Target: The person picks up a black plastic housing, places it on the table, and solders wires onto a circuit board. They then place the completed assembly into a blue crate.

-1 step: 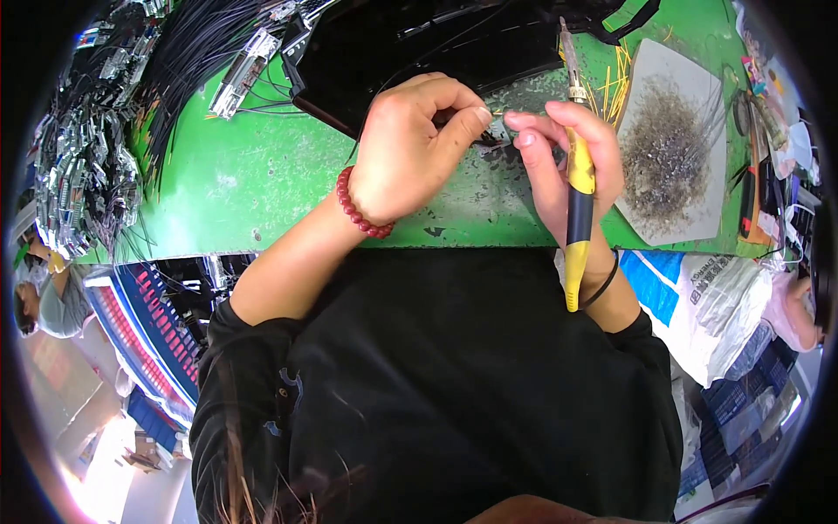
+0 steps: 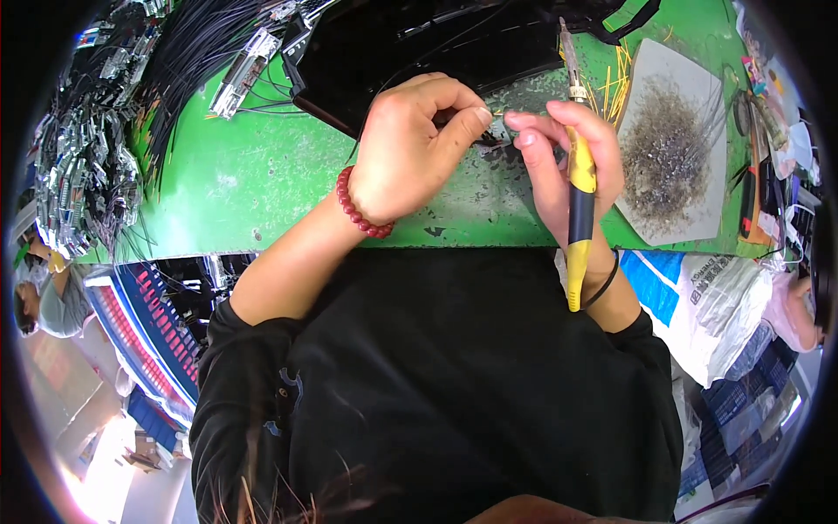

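Note:
My right hand (image 2: 576, 157) is closed round a yellow-and-black soldering iron (image 2: 580, 210). Its metal tip points away from me, over the edge of a glossy black plastic housing (image 2: 349, 74). The thumb and a fingertip of that hand come close to my left fingertips, with a small gap between. My left hand (image 2: 415, 144), wearing a red bead bracelet, has thumb and forefinger pinched together. A tiny yellowish end shows at that pinch, perhaps a wire; its kind is too small to tell. A thin black wire (image 2: 358, 144) passes by the left wrist.
On the green bench (image 2: 236, 192), a grey board (image 2: 642, 96) bears a heap of dark solder residue. Yellow wires (image 2: 621, 79) lie beside it. Bundled black wires (image 2: 188, 61) and shiny metal-and-clear parts (image 2: 83, 166) fill the left. A white bag (image 2: 720, 306) sits below at right.

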Available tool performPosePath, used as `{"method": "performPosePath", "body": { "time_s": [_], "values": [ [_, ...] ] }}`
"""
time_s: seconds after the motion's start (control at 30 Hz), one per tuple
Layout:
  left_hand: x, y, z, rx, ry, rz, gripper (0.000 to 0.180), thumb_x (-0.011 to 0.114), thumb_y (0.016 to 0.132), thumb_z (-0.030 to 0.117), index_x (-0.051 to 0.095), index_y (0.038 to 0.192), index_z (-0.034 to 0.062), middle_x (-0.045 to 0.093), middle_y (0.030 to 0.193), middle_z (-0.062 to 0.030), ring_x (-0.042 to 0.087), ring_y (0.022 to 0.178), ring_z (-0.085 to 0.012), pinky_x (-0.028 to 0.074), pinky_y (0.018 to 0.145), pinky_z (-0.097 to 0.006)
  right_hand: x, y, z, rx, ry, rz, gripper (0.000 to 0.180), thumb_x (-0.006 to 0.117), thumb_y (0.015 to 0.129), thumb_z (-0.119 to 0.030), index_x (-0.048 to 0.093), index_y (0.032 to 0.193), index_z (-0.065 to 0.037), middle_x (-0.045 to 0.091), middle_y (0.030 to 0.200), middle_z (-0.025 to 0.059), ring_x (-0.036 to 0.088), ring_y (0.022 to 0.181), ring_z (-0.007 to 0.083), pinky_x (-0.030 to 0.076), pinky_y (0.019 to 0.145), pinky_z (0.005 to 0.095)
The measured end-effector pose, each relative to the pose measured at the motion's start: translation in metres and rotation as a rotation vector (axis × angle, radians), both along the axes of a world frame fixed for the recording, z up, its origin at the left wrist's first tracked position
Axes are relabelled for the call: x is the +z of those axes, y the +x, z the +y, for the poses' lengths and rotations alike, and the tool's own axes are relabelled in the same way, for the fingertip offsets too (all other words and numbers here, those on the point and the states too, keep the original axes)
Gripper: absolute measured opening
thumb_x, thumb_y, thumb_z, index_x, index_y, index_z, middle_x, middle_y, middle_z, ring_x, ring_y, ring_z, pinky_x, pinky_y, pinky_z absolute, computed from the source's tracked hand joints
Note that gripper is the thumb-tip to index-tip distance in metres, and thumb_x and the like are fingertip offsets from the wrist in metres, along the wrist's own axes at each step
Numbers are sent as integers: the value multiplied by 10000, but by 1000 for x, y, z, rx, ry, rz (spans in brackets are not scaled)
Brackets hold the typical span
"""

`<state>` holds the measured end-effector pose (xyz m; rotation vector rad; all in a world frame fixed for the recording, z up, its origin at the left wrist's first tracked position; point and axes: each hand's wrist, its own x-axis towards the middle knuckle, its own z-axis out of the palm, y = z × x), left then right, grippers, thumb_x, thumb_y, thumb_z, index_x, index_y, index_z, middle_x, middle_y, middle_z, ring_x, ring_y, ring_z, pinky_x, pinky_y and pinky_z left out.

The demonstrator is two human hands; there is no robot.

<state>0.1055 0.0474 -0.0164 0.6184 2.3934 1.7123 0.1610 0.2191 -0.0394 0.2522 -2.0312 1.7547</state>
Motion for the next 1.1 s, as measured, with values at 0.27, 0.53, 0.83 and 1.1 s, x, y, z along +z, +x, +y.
{"method": "performPosePath", "body": {
  "time_s": [0.27,0.53,0.83,1.1],
  "values": [
    [1,-1,0,-54,-19,13,96,686,816,82,661,794,-8,621,727,-92,595,641,-193,458,565,-290,-1,-6,1,42,-106,-101,368,661,834,31,513,1168,-9,683,928,80,681,846,117,438,628,178],
    [1,-1,1,-20,-26,-18,89,681,815,78,661,793,-5,619,728,-90,588,636,-192,456,563,-288,-6,-1,2,23,-28,52,327,641,833,67,531,1137,22,660,948,119,696,850,161,525,653,212],
    [0,-2,1,-47,6,-11,63,680,801,49,653,781,-4,606,731,-72,584,636,-152,454,548,-262,-3,1,-2,38,-95,-37,305,642,825,79,559,1112,16,646,957,113,697,854,171,559,689,254],
    [-1,2,4,-29,10,34,50,694,761,21,646,760,9,589,723,-66,590,596,-145,469,520,-252,2,-9,-3,21,-32,-147,411,718,780,26,555,1151,-48,685,829,83,669,769,118,524,644,223]
  ]
}}
